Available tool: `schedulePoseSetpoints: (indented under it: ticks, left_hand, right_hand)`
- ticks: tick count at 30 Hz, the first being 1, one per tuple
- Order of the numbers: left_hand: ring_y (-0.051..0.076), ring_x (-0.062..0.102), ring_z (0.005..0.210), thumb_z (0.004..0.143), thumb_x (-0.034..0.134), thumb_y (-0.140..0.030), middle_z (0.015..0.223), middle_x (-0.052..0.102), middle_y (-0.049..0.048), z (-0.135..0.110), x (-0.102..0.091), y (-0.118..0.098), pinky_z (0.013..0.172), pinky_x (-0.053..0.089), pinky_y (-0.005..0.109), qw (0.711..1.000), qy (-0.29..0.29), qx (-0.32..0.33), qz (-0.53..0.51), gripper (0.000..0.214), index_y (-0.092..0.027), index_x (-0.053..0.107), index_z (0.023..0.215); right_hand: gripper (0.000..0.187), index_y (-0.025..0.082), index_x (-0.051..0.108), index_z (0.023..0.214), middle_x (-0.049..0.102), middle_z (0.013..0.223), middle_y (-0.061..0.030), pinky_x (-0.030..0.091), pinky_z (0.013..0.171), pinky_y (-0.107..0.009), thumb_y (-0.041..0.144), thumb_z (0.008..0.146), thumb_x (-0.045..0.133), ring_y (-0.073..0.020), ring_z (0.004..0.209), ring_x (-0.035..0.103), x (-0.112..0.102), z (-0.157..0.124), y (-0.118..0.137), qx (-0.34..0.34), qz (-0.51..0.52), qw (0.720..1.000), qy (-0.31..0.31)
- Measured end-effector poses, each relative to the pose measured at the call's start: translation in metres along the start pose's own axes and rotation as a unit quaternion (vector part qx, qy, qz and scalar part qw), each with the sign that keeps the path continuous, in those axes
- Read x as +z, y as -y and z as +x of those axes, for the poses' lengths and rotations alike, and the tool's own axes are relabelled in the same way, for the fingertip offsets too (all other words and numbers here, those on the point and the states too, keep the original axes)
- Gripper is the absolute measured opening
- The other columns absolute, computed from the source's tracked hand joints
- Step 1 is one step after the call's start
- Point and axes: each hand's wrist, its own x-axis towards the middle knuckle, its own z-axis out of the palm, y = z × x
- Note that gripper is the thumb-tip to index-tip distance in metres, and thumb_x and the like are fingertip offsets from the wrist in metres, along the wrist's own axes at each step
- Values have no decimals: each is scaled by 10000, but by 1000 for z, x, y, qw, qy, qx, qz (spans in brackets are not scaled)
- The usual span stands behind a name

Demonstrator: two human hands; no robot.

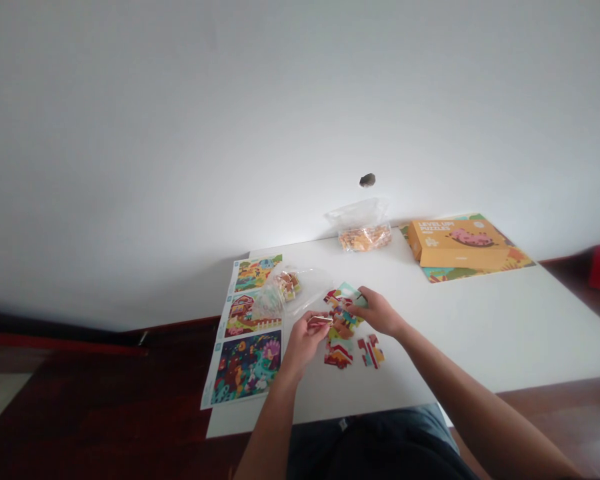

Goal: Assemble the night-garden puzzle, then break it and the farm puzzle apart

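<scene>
My left hand (304, 340) is closed in a pinch on a small puzzle piece (321, 321), held just above the white table (455, 320). My right hand (375, 312) rests on a cluster of joined colourful puzzle pieces (341, 308), fingers curled over them. Two loose groups of pieces (338, 353) (371, 351) lie just in front of my hands.
Three picture sheets (245, 363) lie in a column along the table's left edge. A clear bag with pieces (290, 288) sits beside them. Another bag of pieces (364, 233) and an orange puzzle box (455, 243) stand at the back near the white wall. Dark floor surrounds the table.
</scene>
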Motion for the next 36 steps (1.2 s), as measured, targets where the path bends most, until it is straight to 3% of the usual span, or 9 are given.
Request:
schedulePoseSetpoints:
  ticks: [2, 8, 14, 18, 20, 22, 26, 31, 36]
  left_hand:
    - [223, 653, 989, 695, 736, -381, 1139, 676, 112, 2, 1, -2, 815, 513, 318, 999, -9, 5, -34, 334, -163, 619, 919]
    - [201, 651, 886, 700, 756, -370, 931, 709, 88, 2, -1, -7, 849, 498, 332, 995, -31, 19, -97, 311, -145, 688, 904]
    - [156, 621, 790, 703, 765, -316, 819, 637, 25, -11, 13, -13, 751, 510, 278, 993, 19, 25, -110, 266, -155, 645, 877]
    - [148, 606, 729, 692, 768, -334, 767, 568, -17, -15, 15, -10, 696, 545, 312, 989, -23, -6, -146, 330, -164, 597, 916]
    - [140, 595, 699, 676, 778, -333, 742, 541, -34, -17, 12, -8, 673, 557, 327, 984, -45, -17, -171, 345, -167, 578, 902]
    - [139, 596, 695, 662, 785, -332, 763, 558, -26, -18, 8, -5, 653, 559, 324, 984, -58, -18, -169, 368, -164, 579, 916]
    - [139, 606, 692, 675, 772, -338, 812, 598, 1, -22, 3, -2, 613, 542, 288, 987, -70, -17, -145, 377, -159, 589, 951]
    - [111, 584, 682, 687, 765, -305, 779, 599, -12, -25, 6, -4, 688, 537, 276, 986, -110, 8, -126, 313, -154, 596, 902]
    - [104, 574, 707, 677, 773, -265, 763, 582, -18, -30, 7, -4, 719, 524, 259, 987, -77, 5, -143, 275, -153, 606, 865]
  right_hand:
    - [246, 194, 519, 798, 562, 683, 36, 346, 560, -231, 416, 775, 621, -124, 628, 486, 2, 0, 1, 0, 25, 1000, -15]
    - [326, 197, 523, 798, 564, 656, 27, 347, 528, -239, 512, 777, 600, -134, 598, 494, 5, -4, 5, 51, 45, 993, -99]
    - [330, 178, 549, 794, 587, 674, 10, 372, 540, -234, 502, 793, 614, -125, 607, 498, 20, -16, 15, 20, 169, 984, -52]
    - [400, 174, 535, 759, 587, 627, -5, 390, 502, -252, 561, 766, 633, -125, 529, 503, 33, -13, 17, 116, 370, 918, -84]
    - [421, 169, 537, 738, 597, 610, -15, 394, 486, -257, 569, 731, 670, -126, 497, 509, 36, -11, 19, 142, 455, 876, -66]
    - [419, 164, 549, 723, 607, 598, -18, 387, 477, -254, 547, 695, 717, -122, 480, 510, 37, -10, 22, 143, 492, 858, -32]
    - [399, 159, 566, 703, 616, 592, -18, 368, 480, -250, 519, 691, 737, -122, 485, 512, 38, -10, 25, 117, 480, 869, 1]
    - [425, 174, 560, 721, 599, 595, -9, 336, 469, -248, 590, 760, 642, -122, 490, 486, 43, -14, 25, 97, 459, 881, -64]
    - [415, 180, 554, 742, 585, 606, -2, 353, 489, -241, 584, 764, 646, -120, 509, 481, 45, -26, 29, 56, 423, 904, -30]
